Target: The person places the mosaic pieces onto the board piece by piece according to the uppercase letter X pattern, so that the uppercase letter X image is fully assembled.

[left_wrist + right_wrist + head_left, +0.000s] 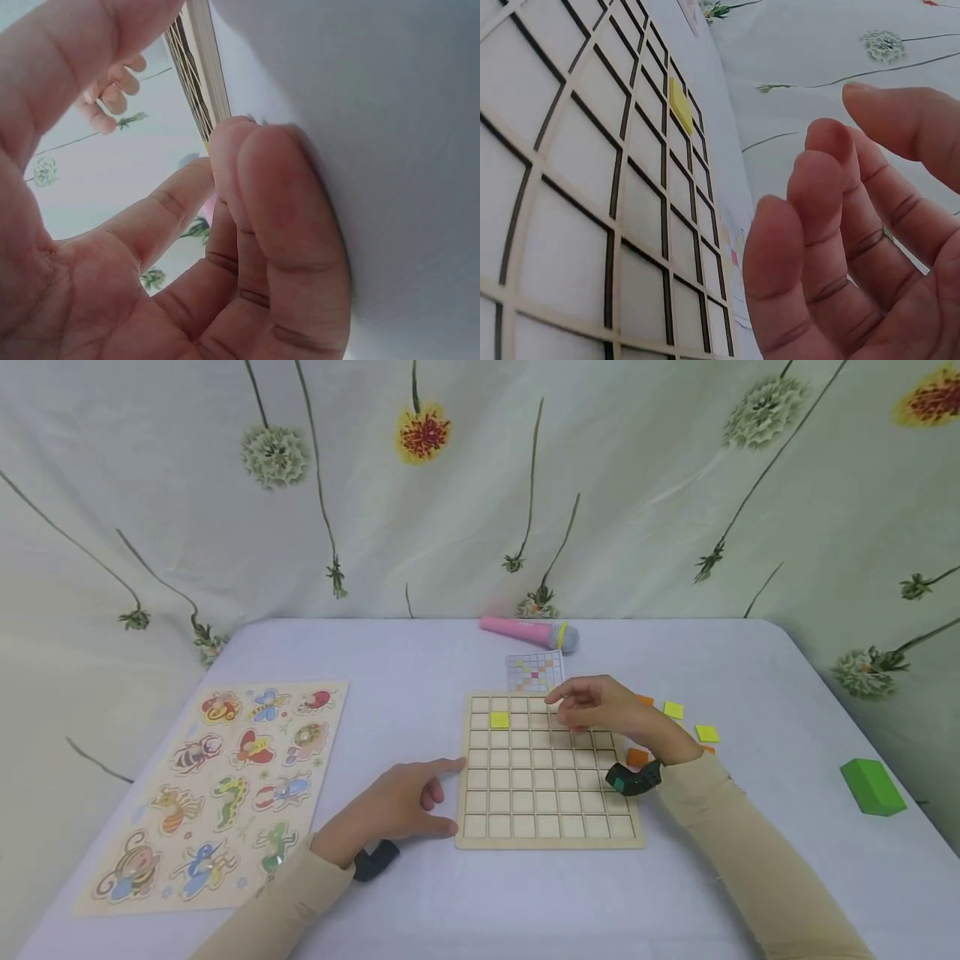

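Observation:
A wooden grid board point(551, 843) lies on the white table in front of me. One yellow square tile point(499, 720) sits in a cell near its upper left corner; the right wrist view shows the same yellow tile point(679, 106). My left hand point(405, 797) rests at the board's left edge, index fingertip and thumb tip right at the rim, the other fingers bent against the table. Above the board's upper right part hovers my right hand point(600, 706), fingers loosely bent and nothing between them. The right wrist view shows its fingertips point(776, 225) apart from the thumb.
Loose orange tiles point(637, 757) and yellow tiles point(673, 710) lie right of the board. Behind it are a colored pattern card point(535, 673) and a pink toy microphone point(520, 629). An insect puzzle board point(247, 760) lies left; a green block point(873, 787) stands far right.

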Tool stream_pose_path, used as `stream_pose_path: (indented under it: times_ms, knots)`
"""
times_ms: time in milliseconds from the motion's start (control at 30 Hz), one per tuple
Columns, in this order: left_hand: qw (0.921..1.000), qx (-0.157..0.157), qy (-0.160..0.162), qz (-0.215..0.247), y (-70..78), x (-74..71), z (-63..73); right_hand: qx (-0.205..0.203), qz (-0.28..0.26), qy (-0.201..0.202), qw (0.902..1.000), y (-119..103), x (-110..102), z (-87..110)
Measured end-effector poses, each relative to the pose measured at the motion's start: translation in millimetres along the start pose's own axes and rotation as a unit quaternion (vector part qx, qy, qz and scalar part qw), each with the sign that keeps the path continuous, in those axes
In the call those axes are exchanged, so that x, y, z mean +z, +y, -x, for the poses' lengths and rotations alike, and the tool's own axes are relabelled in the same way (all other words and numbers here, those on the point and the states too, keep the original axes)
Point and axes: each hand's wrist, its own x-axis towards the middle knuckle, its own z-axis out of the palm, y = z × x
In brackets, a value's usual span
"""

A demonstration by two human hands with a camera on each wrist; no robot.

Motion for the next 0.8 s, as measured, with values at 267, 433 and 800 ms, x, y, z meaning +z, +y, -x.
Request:
stream_pose_path:
  times_ms: [267, 433, 800]
  knots:
    - [1.0000, -0.002, 0.002, 0.001, 1.7, -0.4, 0.8, 0.027, 0.028, 0.031, 0.9988, 1, -19, 19.8]
    - [1.0000, -0.004, 0.001, 0.003, 4.2, -2.1, 1.9, 0.046, 0.032, 0.047, 0.9974, 4, -30, 31.8]
    - [0.9999, -0.015, 0.005, 0.002, 2.6, 0.5, 0.6, 0.054, 0.083, 0.081, 0.9918, 24, -55, 52.0]
